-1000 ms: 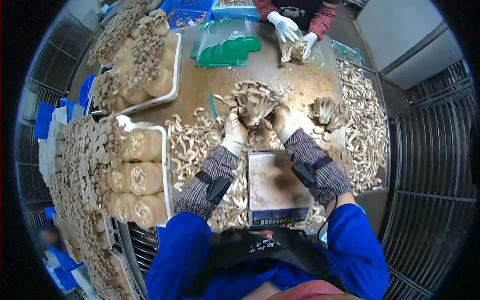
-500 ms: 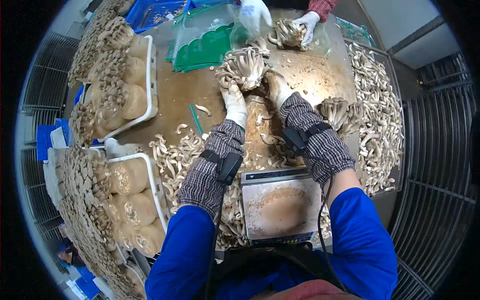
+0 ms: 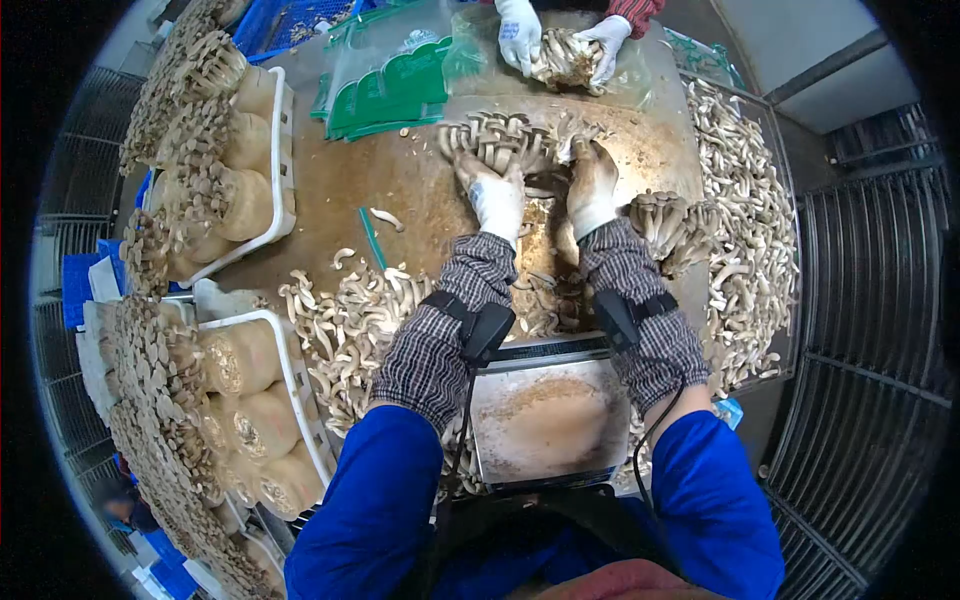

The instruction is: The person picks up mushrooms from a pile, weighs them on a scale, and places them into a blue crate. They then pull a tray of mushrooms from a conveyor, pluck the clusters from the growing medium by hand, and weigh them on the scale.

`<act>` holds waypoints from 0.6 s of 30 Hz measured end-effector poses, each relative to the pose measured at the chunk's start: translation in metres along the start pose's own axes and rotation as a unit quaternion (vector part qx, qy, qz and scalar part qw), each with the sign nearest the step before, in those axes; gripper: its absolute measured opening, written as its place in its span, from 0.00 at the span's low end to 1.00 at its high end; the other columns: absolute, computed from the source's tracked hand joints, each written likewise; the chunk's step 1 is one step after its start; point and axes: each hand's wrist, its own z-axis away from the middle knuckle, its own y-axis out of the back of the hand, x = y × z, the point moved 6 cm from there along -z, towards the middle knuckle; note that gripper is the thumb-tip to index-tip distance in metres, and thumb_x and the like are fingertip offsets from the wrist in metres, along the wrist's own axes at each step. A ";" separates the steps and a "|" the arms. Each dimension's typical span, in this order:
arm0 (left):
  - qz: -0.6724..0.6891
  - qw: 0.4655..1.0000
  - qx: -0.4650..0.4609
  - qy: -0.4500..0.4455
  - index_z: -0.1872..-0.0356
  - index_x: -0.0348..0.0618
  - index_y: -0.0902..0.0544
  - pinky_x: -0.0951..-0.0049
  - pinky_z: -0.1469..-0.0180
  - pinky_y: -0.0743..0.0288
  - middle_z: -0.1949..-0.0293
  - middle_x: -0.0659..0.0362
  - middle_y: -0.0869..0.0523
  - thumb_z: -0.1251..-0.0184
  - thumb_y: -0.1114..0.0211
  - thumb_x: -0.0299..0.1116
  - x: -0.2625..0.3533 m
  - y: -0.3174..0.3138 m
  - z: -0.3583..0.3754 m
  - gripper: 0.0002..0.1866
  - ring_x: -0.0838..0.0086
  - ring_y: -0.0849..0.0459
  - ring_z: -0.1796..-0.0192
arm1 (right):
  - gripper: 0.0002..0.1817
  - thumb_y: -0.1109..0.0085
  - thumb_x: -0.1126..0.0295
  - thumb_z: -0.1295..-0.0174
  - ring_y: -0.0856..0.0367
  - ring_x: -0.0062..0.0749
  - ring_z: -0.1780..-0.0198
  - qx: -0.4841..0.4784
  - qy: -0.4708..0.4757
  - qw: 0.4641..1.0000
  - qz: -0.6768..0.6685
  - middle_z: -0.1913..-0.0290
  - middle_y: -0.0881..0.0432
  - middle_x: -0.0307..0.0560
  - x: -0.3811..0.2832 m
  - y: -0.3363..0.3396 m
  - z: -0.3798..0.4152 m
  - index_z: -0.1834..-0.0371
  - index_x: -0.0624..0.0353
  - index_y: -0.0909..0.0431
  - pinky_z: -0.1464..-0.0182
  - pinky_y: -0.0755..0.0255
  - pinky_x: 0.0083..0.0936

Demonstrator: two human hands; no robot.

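My left hand, in a white glove, grips the near left side of a mushroom cluster over the table. Just right of it, my right hand, in a soiled glove, has its fingers closed at a pale, torn-looking bit at the cluster's right end; what exactly they hold is too small to tell. Another cluster lies right of my right wrist. Loose mushrooms are heaped left of my left forearm, and a few lie below my hands.
Across the table, a co-worker's gloved hands hold another cluster. Green-printed bags lie at the back left. A scale sits before me. White crates of mushroom blocks stand left; a mushroom-filled tray is right.
The cluster in my left hand has turned and lowered, its caps now facing away. My right hand has moved right. The co-worker's hands have come together on their cluster.
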 end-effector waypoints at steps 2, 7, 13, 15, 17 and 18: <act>-0.037 0.997 0.022 -0.057 0.35 0.19 0.42 0.58 0.29 0.39 0.39 0.31 0.30 0.42 0.30 0.34 0.017 0.006 0.008 0.41 0.44 0.31 0.35 | 0.25 0.41 0.57 0.33 0.20 0.35 0.54 0.028 -0.106 0.991 -0.075 0.56 0.17 0.52 -0.027 0.002 0.014 0.47 0.72 0.24 0.50 0.25 0.29; 0.005 0.993 -0.110 -0.030 0.34 0.24 0.38 0.57 0.26 0.44 0.30 0.31 0.41 0.45 0.26 0.42 0.015 0.016 0.005 0.44 0.42 0.41 0.28 | 0.27 0.37 0.55 0.36 0.20 0.36 0.54 0.017 -0.066 0.990 -0.122 0.55 0.17 0.56 -0.051 -0.009 0.032 0.48 0.73 0.24 0.50 0.27 0.28; -0.043 0.989 -0.112 -0.089 0.42 0.26 0.28 0.58 0.38 0.30 0.44 0.36 0.23 0.46 0.25 0.44 0.016 0.035 -0.001 0.37 0.44 0.25 0.41 | 0.23 0.36 0.72 0.39 0.21 0.38 0.47 -0.026 -0.029 0.970 -0.241 0.49 0.20 0.56 -0.008 -0.028 0.028 0.43 0.66 0.31 0.46 0.26 0.29; -0.028 0.989 -0.125 -0.077 0.45 0.27 0.25 0.57 0.40 0.28 0.47 0.36 0.21 0.46 0.25 0.45 0.020 0.037 -0.007 0.35 0.44 0.23 0.43 | 0.24 0.34 0.68 0.41 0.19 0.45 0.49 -0.027 0.000 0.998 0.064 0.53 0.18 0.59 -0.032 -0.019 0.032 0.45 0.68 0.30 0.47 0.25 0.36; -0.034 0.989 -0.115 -0.088 0.47 0.28 0.23 0.56 0.42 0.27 0.50 0.35 0.19 0.45 0.26 0.46 0.026 0.038 -0.011 0.33 0.43 0.21 0.45 | 0.24 0.33 0.64 0.42 0.19 0.52 0.51 0.005 0.039 0.997 0.068 0.55 0.18 0.64 -0.040 -0.023 0.031 0.49 0.69 0.28 0.47 0.26 0.39; -0.039 0.989 -0.121 -0.081 0.47 0.28 0.23 0.56 0.42 0.27 0.49 0.35 0.20 0.45 0.26 0.47 0.026 0.037 -0.013 0.33 0.43 0.21 0.45 | 0.24 0.32 0.63 0.43 0.19 0.54 0.51 0.014 0.042 0.991 0.126 0.55 0.18 0.65 -0.047 -0.023 0.031 0.50 0.69 0.27 0.47 0.26 0.40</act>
